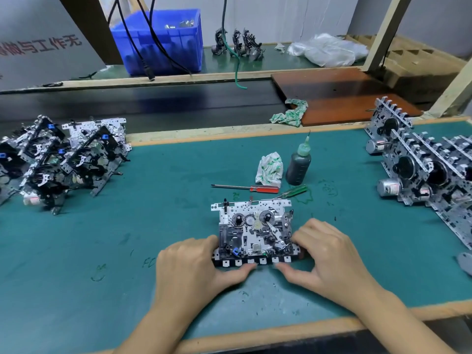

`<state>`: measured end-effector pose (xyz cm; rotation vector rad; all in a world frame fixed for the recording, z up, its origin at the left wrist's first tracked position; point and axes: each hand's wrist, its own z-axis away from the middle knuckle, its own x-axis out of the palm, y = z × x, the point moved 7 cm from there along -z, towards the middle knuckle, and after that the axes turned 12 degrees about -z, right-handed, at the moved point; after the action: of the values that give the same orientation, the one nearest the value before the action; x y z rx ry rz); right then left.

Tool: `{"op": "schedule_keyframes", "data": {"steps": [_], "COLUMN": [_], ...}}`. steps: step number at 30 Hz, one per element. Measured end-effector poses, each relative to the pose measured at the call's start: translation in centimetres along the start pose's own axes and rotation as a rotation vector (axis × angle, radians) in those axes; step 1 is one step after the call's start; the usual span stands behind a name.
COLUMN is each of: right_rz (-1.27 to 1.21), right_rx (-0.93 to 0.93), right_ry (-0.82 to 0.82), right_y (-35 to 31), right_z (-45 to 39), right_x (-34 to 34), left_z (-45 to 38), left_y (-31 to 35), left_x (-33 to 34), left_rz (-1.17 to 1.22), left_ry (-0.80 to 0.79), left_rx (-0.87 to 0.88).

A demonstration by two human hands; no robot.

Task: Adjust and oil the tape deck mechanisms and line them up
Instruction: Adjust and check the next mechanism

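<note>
Both hands, left (194, 267) and right (329, 254), had a curled-finger grip on the tape deck mechanism (254, 233) lying flat on the green desk (127, 251).

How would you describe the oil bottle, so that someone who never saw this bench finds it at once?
On the green mat, look past the tape deck held between both hands. Behind it lie two screwdrivers, and just beyond their handles stands the oil bottle, upright beside a crumpled cloth. It alone is dark grey with a green needle tip.
</note>
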<state>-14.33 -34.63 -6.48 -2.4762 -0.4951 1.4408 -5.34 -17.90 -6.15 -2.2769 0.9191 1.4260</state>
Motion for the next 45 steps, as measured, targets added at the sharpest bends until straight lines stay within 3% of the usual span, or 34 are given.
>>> {"op": "schedule_keyframes", "data": {"steps": [3,15,22,31,36,45], "right_rz": [-0.037,0.077,0.081,-0.056,0.067,0.039], "right_rx": [-0.006,0.034,-0.063,-0.039,-0.033,-0.019], "right_ry": [-0.017,0.067,-0.016,-0.052,-0.002,0.046], "right_y": [0.1,0.0,-0.2,-0.3,-0.1,0.3], "right_z": [0.0,-0.2,-0.1,-0.2,-0.1,0.0], "right_x": [0.2,-0.6,0.0,0.0,0.1,-0.1], "left_z": [0.0,0.5,0.5,0.4,0.3,1.1], "left_y": [-0.1,1.1,0.4,0.2,0.4,1.3], "left_x": [0.0,-0.4,-0.5,-0.3,0.1,-0.2], "left_rz": [0.015,0.089,0.045,0.017,0.115,0.092], "left_ry": [0.001,0.058,0.071,0.043,-0.022,-0.012], "left_rx": [-0.034,0.236,0.100,-0.024,0.160,0.261]}}
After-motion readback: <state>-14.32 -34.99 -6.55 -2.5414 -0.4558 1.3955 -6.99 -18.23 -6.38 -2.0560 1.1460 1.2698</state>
